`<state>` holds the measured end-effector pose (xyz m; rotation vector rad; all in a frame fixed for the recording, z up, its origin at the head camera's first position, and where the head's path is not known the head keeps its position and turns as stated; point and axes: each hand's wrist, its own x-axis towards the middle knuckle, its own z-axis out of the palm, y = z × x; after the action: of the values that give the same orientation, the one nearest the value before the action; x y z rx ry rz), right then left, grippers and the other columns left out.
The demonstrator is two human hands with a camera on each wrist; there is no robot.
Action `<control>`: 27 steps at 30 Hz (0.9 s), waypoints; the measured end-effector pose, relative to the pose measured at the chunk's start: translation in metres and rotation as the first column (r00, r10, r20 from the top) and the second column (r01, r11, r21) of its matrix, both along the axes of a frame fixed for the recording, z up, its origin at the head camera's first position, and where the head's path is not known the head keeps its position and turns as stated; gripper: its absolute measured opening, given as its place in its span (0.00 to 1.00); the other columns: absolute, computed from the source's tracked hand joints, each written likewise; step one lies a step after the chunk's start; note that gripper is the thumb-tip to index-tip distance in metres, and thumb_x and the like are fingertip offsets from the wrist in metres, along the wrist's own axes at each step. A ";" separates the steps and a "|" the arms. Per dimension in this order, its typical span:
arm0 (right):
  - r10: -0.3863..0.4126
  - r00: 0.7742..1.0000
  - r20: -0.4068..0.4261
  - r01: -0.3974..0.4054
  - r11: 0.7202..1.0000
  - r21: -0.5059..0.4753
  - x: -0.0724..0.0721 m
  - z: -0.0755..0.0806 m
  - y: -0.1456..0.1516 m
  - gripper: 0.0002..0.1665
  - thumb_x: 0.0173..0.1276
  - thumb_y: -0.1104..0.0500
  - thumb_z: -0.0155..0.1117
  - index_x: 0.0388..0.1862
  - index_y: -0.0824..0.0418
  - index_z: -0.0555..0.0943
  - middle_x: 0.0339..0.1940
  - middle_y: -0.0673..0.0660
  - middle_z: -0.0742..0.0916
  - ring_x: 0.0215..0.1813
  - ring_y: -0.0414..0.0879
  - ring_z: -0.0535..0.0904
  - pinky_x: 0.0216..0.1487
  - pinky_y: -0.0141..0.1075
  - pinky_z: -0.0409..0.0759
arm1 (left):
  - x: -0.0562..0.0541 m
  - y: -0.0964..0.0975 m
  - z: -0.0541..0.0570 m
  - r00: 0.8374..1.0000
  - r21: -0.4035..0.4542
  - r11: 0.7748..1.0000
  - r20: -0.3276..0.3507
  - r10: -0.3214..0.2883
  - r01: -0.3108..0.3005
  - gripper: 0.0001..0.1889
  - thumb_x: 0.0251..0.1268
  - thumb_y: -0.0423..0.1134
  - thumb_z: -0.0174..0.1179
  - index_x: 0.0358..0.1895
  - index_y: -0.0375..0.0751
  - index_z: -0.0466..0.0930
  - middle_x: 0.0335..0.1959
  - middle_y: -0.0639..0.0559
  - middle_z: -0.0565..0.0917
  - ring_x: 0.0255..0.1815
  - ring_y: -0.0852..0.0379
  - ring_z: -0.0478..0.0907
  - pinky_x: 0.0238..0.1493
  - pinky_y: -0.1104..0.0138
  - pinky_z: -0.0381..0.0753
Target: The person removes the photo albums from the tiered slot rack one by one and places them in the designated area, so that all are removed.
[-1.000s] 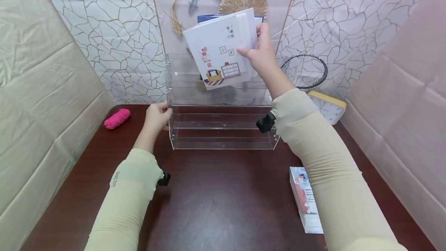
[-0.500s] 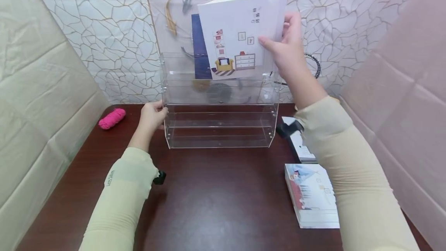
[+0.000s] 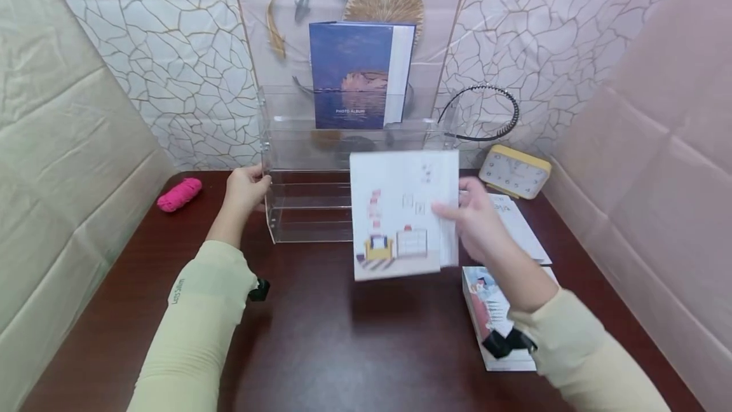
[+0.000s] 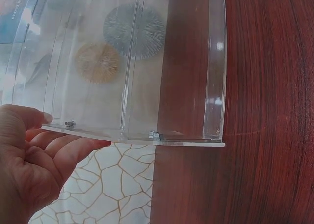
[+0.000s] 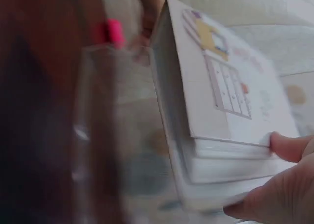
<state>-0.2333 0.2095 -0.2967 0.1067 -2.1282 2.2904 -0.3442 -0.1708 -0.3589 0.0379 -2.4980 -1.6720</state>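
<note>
My right hand (image 3: 483, 218) grips the right edge of a white photo album (image 3: 394, 208) with a yellow armchair and dresser printed on its cover, thumb on the front. The album is held up in front of the right part of a clear acrylic tiered rack (image 3: 311, 234), hiding that part. In the right wrist view, the album's pages (image 5: 230, 170) fan slightly apart near the fingers. My left hand (image 3: 244, 192) pinches the rack's left side panel (image 4: 98, 135), thumb inside and fingers outside. A blue photo album (image 3: 354, 75) stands upright on the rack's upper tier.
At the right lie a thick book with an illustrated cover (image 3: 492, 304) and a white book (image 3: 523, 227) behind it. A yellow clock (image 3: 515, 170) and a black headband (image 3: 511, 119) are at the back right. Pink yarn (image 3: 180, 194) lies back left.
My right hand has brought the white album down from in front of the rack's top tier, uncovering the blue album. My left hand stays on the rack's side.
</note>
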 end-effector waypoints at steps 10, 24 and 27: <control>-0.142 0.927 0.347 0.027 0.949 0.315 0.015 -0.085 0.005 0.33 0.65 0.66 0.58 0.64 0.73 0.55 0.56 0.68 0.70 0.55 0.58 0.72 0.56 0.46 0.76 | -0.002 -0.005 -0.001 1.000 0.000 1.000 0.019 0.008 -0.008 0.24 0.65 0.33 0.49 0.66 0.42 0.68 0.44 0.33 0.77 0.22 0.58 0.79 0.28 0.50 0.86; -0.173 0.885 0.432 0.012 0.937 0.350 0.013 -0.124 0.016 0.32 0.63 0.66 0.60 0.61 0.79 0.58 0.49 0.70 0.73 0.45 0.53 0.75 0.43 0.37 0.80 | 0.001 0.000 -0.001 1.000 -0.003 1.000 0.021 0.002 -0.002 0.24 0.65 0.33 0.49 0.66 0.42 0.67 0.40 0.35 0.76 0.32 0.46 0.80 0.28 0.50 0.86; -0.204 0.886 0.417 0.011 0.907 0.421 0.014 -0.128 0.017 0.34 0.64 0.63 0.61 0.61 0.80 0.59 0.48 0.70 0.74 0.44 0.53 0.75 0.43 0.37 0.80 | 0.001 0.002 0.000 1.000 0.001 1.000 0.020 -0.003 0.003 0.24 0.65 0.33 0.49 0.65 0.41 0.68 0.40 0.35 0.76 0.27 0.52 0.80 0.27 0.51 0.86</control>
<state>-0.2192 0.2267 -0.4251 -0.5940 -2.7241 1.9049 -0.3429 -0.1693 -0.3593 0.0512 -2.5134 -1.6817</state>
